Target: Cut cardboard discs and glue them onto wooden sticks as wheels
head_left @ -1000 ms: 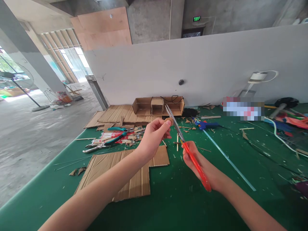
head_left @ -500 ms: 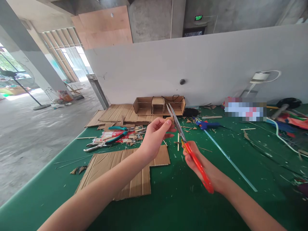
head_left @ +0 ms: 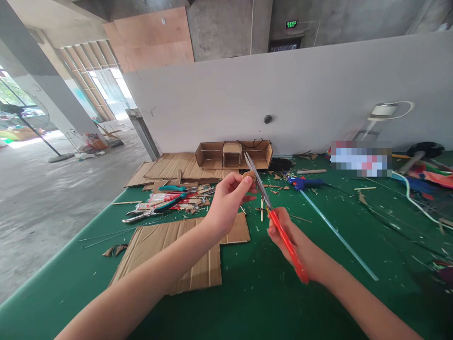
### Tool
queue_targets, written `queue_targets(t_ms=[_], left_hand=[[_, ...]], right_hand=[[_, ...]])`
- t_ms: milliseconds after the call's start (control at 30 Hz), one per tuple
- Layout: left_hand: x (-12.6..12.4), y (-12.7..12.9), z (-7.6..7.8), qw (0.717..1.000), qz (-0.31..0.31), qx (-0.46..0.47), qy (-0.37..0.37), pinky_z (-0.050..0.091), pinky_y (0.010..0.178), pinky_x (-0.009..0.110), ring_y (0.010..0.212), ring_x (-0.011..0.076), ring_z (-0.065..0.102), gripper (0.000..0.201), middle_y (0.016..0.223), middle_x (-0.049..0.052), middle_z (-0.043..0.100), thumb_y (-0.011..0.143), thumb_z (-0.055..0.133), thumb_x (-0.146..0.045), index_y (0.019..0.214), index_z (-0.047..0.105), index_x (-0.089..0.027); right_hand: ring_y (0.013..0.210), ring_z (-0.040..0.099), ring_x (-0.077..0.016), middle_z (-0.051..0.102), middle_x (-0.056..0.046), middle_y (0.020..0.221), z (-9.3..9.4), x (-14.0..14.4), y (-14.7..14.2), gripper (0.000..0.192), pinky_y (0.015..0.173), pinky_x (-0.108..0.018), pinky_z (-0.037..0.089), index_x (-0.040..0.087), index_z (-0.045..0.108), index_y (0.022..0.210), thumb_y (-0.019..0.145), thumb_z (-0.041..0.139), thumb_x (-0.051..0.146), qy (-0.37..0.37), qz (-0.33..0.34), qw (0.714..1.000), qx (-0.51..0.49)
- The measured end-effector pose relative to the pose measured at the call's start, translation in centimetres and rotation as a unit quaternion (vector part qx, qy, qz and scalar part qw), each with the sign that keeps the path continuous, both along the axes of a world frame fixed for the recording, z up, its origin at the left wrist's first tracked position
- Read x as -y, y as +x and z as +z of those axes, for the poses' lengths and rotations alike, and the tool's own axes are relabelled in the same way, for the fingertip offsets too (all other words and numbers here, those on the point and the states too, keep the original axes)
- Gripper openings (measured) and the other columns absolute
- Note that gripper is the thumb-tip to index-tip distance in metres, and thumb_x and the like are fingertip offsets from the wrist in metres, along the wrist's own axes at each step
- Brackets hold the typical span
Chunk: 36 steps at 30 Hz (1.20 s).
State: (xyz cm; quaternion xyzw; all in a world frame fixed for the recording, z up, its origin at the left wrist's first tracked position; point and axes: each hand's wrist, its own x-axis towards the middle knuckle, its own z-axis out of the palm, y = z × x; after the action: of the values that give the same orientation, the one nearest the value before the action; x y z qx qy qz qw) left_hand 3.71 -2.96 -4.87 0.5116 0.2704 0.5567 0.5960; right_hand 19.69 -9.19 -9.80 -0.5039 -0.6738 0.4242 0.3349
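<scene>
Scissors (head_left: 276,221) with bright orange handles sit in the right hand (head_left: 295,243), whose fingers are wrapped closed around the handles, the steel blades angled up and away toward the far side. Held that way, the blades reach the small cardboard piece (head_left: 249,175) that the left hand (head_left: 226,200) pinches between thumb and fingers, raised above the green surface (head_left: 255,293) so both sides of the scrap are free for the blades. That scrap is tan, tiny, roughly rounded at its top edge, and it touches the blades near their middle. Below the hands lies a large flat cardboard sheet (head_left: 177,255) with a notched corner. Pliers (head_left: 155,208) with teal grips rest at the left among offcuts, a blue glue gun (head_left: 302,182) lies farther off, and an open cardboard box (head_left: 231,155) stands against the far wall.
</scene>
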Motion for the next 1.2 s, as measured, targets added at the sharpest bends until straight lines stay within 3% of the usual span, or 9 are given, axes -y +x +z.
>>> queue_targets(t_ms=[400, 733, 1000, 1200], left_hand=[[0.0, -0.2, 0.4, 0.999, -0.007, -0.017, -0.026, 0.047, 0.063, 0.022, 0.071, 0.0092, 0.057, 0.019, 0.074, -0.001, 0.057, 0.077, 0.062, -0.030, 0.072, 0.053, -0.015], [-0.5, -1.1, 1.2, 0.994, -0.030, -0.106, -0.004, 0.047, 0.066, 0.024, 0.068, 0.0084, 0.056, 0.024, 0.073, 0.001, 0.058, 0.077, 0.062, -0.033, 0.069, 0.050, -0.014], [-1.1, -1.5, 1.0, 0.994, -0.052, -0.096, -0.006, 0.049, 0.066, 0.026, 0.065, 0.0083, 0.056, 0.022, 0.070, 0.000, 0.057, 0.076, 0.063, -0.032, 0.070, 0.053, -0.013], [-0.7, -1.0, 1.0, 0.996, -0.043, -0.065, -0.034, 0.048, 0.063, 0.024, 0.063, 0.0073, 0.056, 0.020, 0.076, 0.001, 0.057, 0.077, 0.063, -0.032, 0.076, 0.055, -0.013]], right_hand=[[0.050, 0.030, -0.0075, 0.033, 0.007, 0.066, -0.1, 0.1, -0.1, 0.031, 0.042, -0.022, 0.027, 0.024, 0.025, 0.079, 0.086, 0.044, 0.048, -0.008, -0.022, 0.999, 0.028], [0.055, 0.034, -0.0092, 0.036, 0.004, 0.072, 0.8, 0.1, 0.4, 0.024, 0.049, -0.024, 0.035, 0.024, 0.029, 0.088, 0.089, 0.040, 0.045, 0.003, 0.028, 0.999, 0.044], [0.050, 0.033, -0.0078, 0.036, 0.006, 0.068, -0.2, -0.1, 0.4, 0.030, 0.041, -0.021, 0.027, 0.025, 0.026, 0.084, 0.086, 0.042, 0.050, -0.013, -0.033, 0.997, 0.075], [0.050, 0.035, -0.0088, 0.038, 0.006, 0.067, 0.2, -0.2, -0.1, 0.030, 0.043, -0.022, 0.028, 0.025, 0.026, 0.085, 0.084, 0.047, 0.046, -0.007, -0.039, 0.997, 0.071]])
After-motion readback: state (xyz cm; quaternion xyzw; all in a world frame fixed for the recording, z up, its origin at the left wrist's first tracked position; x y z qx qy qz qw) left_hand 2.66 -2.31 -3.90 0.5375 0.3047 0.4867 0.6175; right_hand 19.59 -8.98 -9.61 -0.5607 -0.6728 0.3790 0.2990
